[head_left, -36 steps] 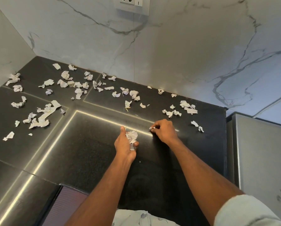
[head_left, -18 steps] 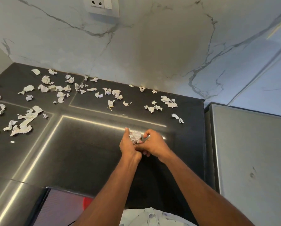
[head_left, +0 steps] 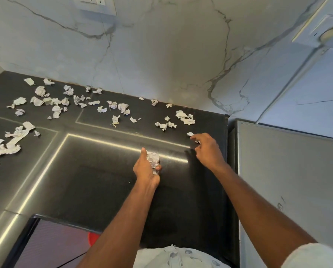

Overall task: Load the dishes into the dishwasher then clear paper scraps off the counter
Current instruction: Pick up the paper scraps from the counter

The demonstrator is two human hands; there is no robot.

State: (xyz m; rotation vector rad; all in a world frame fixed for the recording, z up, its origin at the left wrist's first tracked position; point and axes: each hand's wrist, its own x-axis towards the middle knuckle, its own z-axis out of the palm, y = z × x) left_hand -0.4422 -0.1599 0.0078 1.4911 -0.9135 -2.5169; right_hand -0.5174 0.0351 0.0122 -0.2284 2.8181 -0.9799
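Black counter (head_left: 96,176) under marble wall, paper everywhere. Left hand (head_left: 146,167) grips a wad of scraps (head_left: 153,158) mid-counter. Right hand (head_left: 206,146), fingers loosely curled, reaches right; the next scrap (head_left: 190,134) lies at its fingertips, just beyond them. Right hand's clearly nearer.

Both forearms are bare from the wrist up, and the left hand (head_left: 146,169) and the right hand (head_left: 207,147) wear no glove, ring or watch. At the right upper arm there is a white sleeve (head_left: 312,256) of soft, slightly fuzzy cloth, which ends above the elbow. At the bottom edge shows a pale grey-white garment (head_left: 179,257) with small dark grey marks printed on it.
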